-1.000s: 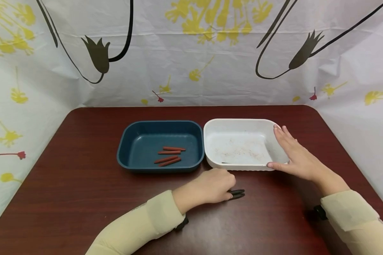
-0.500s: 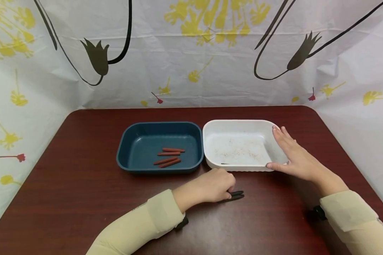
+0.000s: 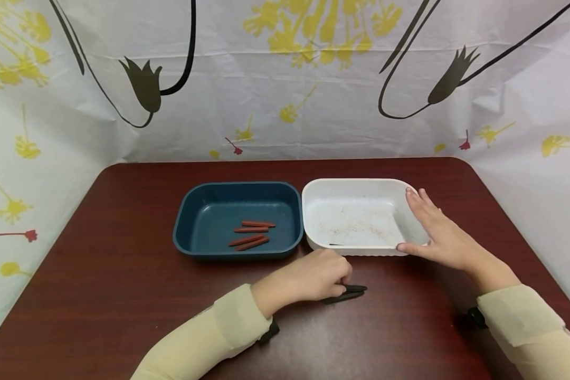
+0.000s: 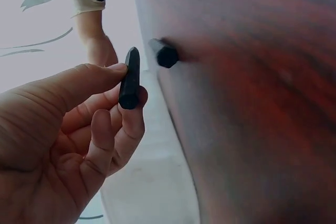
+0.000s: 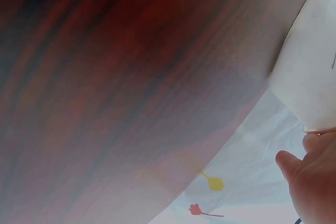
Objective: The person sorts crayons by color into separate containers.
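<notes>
My left hand pinches a black crayon between thumb and fingertips, in front of the white tray. A second black crayon lies on the table just beside the held one; in the head view this crayon is partly hidden by the hand. With fingers spread, my right hand rests against the right end of the white tray. Specks and a thin dark line show on that tray's inside. Several reddish-brown crayons lie in the dark blue tray to the left.
Both trays stand side by side on the dark red wooden table, their neighbouring ends nearly touching. A white cloth with yellow and dark plant prints hangs behind the table and along its sides.
The crayon in my left hand has shifted slightly right and away from the one lying on the table, so more of the lying crayon shows. My right hand stays on the white tray.
</notes>
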### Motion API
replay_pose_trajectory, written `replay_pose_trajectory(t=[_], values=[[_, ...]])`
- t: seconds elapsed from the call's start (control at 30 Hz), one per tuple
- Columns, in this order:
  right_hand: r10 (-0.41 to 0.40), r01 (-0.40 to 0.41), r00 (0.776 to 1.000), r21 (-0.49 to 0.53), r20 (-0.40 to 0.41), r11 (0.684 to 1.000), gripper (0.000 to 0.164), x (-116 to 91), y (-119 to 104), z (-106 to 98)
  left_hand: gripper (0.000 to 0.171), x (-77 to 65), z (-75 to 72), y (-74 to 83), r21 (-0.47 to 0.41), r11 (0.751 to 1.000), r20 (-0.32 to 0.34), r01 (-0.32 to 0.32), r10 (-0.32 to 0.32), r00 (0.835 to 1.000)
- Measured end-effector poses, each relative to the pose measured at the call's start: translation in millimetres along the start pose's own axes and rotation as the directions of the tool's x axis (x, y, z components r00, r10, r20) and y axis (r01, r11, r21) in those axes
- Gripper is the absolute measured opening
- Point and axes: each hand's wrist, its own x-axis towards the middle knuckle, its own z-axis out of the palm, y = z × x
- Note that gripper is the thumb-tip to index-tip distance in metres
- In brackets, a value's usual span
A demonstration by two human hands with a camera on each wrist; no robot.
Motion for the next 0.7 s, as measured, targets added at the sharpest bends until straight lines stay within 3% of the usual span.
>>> replay_pose_trajectory(t=[0.13, 0.53, 0.7], values=[[0.001, -0.001, 1.0, 0.004, 0.0, 1.0, 0.109, 0, 0, 0, 0.007, -3.3, -5.8, 0.4, -0.027, 1.0, -0.012, -0.004, 0.003, 1.0], [0.007, -0.007, 1.0, 0.006, -0.001, 1.0, 0.11, -1, 1, 1, 0.006, -8.3, -26.0, -3.4, -0.13, 0.991, -0.058, -0.025, 0.018, 0.998], [-0.003, 0.003, 1.0, 0.006, -0.005, 1.0, 0.11, -1, 1, 1, 0.009, -7.8, -35.8, -11.8, -0.19, 0.982, -0.102, 0.007, -0.027, 0.994]])
